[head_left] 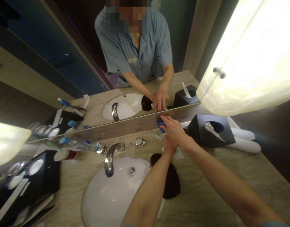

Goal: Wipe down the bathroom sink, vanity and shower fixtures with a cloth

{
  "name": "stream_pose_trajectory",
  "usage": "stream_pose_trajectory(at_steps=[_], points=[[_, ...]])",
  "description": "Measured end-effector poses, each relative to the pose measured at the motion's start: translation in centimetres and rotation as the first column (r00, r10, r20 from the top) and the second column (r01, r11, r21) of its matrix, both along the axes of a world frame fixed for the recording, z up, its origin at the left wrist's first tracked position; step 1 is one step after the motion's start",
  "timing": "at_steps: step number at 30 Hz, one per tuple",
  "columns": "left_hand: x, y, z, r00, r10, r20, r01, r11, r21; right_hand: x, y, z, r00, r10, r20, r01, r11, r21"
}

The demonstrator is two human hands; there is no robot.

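Near the mirror's foot, my right hand (174, 128) reaches over my left wrist area, its fingers closed about a small blue packet (161, 125) at the wall. Below it my left hand (169, 144) is curled, with its fingers mostly hidden; something whitish shows at its edge, too small to name. A pale green stick (158, 136) lies on the counter just left of the hands. Beneath my left forearm is a dark brown, flat, rounded item (172, 184), partly covered, beside the sink rim.
The white sink (112, 192) has a chrome faucet (109, 160) and a knob (139, 142). To the left lie a water bottle (80, 144), a paper cup (64, 155) and a black box (49, 170). A black tissue box (199, 135) and white rolls (246, 145) stand right, under a bright lamp (249, 63).
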State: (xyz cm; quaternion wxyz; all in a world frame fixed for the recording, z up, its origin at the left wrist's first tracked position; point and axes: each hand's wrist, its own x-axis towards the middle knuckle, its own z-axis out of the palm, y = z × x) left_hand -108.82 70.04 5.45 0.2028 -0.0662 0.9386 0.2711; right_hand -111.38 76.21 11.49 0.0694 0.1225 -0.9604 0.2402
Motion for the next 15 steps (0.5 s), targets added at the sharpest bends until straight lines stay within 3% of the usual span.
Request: stream_pose_trajectory(at_steps=[1,3,4,5,7,8,9,11,13,15], points=[[0.6,-0.6,0.7,0.999,-0.030,-0.017,0.029,0.999,-0.018,2.2,0.4,0.1,0.991,-0.074,-0.111,0.056,0.986,-0.160],[2.8,-2.7,2.6,0.995,-0.100,-0.023,0.098,0.992,-0.076,7.7,0.8,-1.2,0.909,-0.322,-0.266,0.164,0.861,-0.482],[4.2,-4.1,3.7,0.992,-0.127,-0.016,0.125,0.988,-0.096,10.6,0.5,-2.7,0.838,-0.477,-0.265,0.264,0.779,-0.569],[6.0,-5.8,4.8,0.988,-0.151,-0.005,0.150,0.983,-0.101,13.4,0.0,-4.7,0.836,-0.482,-0.261,0.278,0.783,-0.556],[10.1,-9.6,6.5,0.993,-0.121,0.004,0.121,0.991,-0.054,17.8,-1.7,-9.3,0.948,-0.157,-0.276,0.060,0.943,-0.329],[12.4,-11.6,7.0,0.997,-0.066,0.048,0.067,0.998,-0.017,19.1,-2.8,-11.4,0.968,0.046,-0.246,-0.097,0.975,-0.198],[14.7,-13.6,7.3,0.996,0.002,0.093,-0.004,1.000,0.025,19.6,-3.8,-13.1,0.963,0.157,-0.220,-0.188,0.974,-0.128],[19.1,-17.6,7.0,0.973,0.159,0.169,-0.178,0.978,0.109,18.4,-5.8,-14.5,0.956,0.198,-0.216,-0.230,0.963,-0.138],[23.2,-21.4,6.1,0.930,0.310,0.197,-0.343,0.925,0.166,15.1,-7.5,-13.4,0.956,0.137,-0.258,-0.199,0.952,-0.231],[26.7,-24.7,4.9,0.865,0.464,0.189,-0.496,0.846,0.197,11.0,-9.4,-11.0,0.956,0.162,-0.244,-0.213,0.957,-0.198]])
